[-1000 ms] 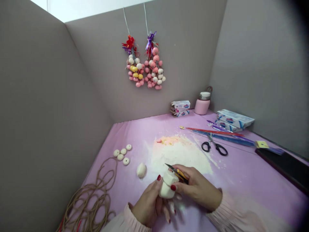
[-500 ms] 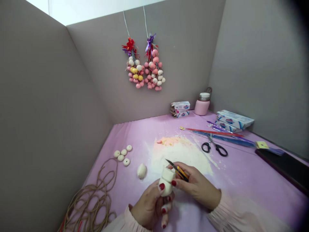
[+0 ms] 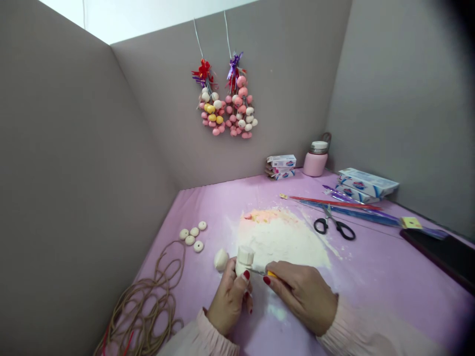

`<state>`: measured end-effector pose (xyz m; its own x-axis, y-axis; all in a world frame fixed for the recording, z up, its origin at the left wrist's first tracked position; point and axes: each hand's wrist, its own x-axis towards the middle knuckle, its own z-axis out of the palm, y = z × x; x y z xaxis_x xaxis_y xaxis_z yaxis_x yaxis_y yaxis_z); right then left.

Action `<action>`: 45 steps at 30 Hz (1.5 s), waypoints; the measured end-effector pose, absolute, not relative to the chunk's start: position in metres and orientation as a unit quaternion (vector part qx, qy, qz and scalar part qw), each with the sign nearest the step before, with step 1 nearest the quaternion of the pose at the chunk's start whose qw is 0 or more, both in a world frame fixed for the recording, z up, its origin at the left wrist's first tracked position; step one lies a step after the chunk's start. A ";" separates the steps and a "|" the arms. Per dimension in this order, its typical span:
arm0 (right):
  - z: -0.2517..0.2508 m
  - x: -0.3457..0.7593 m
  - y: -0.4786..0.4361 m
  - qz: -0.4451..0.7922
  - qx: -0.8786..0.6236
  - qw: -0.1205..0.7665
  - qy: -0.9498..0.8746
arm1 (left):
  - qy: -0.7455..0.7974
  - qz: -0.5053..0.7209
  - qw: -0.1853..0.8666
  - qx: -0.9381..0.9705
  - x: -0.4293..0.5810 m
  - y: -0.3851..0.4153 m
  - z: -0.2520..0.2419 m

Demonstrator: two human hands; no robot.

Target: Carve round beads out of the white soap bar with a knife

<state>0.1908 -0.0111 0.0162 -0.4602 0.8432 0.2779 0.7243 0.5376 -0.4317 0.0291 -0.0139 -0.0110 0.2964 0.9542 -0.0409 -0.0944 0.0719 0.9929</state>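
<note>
My left hand (image 3: 230, 299) is closed around a white carved piece (image 3: 245, 256), probably soap, with a groove around its middle. In my right hand (image 3: 302, 289) is a craft knife with a yellow handle (image 3: 272, 274); its blade (image 3: 257, 271) points left and meets the lower part of the piece. A second white lump (image 3: 221, 259) lies on the table just left of my left hand. Beyond both hands spreads a patch of white shavings and powder (image 3: 285, 242), pinkish at its far edge.
Several white beads (image 3: 190, 240) and a coil of brown cord (image 3: 148, 311) lie on the left. Scissors (image 3: 336, 225), ribbons (image 3: 345, 205), soap boxes (image 3: 367, 184) and a dark flat object (image 3: 440, 254) are on the right. A pink jar (image 3: 315, 160) stands at the back.
My left hand has turned the white piece more upright and moved it slightly left. The knife has swung down from above the piece to its lower right side.
</note>
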 end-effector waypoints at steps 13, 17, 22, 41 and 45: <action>0.013 0.194 -0.007 0.141 -0.461 0.207 -0.851 | 0.427 0.416 0.596 0.537 0.030 -0.014 -0.013; 0.013 0.193 -0.007 0.130 -0.458 0.206 -0.855 | 0.425 0.417 0.588 0.548 0.030 -0.013 -0.016; 0.011 0.193 -0.008 0.123 -0.465 0.209 -0.852 | 0.426 0.417 0.587 0.548 0.029 -0.014 -0.016; 0.012 0.192 -0.009 0.137 -0.466 0.216 -0.847 | 0.424 0.410 0.596 0.545 0.031 -0.015 -0.009; 0.009 0.192 -0.008 0.131 -0.470 0.207 -0.848 | 0.435 0.413 0.565 0.567 0.031 -0.015 -0.007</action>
<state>0.1924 -0.0077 0.0091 -0.4726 0.8515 0.2272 0.7432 0.5236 -0.4164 0.0314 -0.0155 -0.0066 0.2807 0.9595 -0.0238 0.0260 0.0172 0.9995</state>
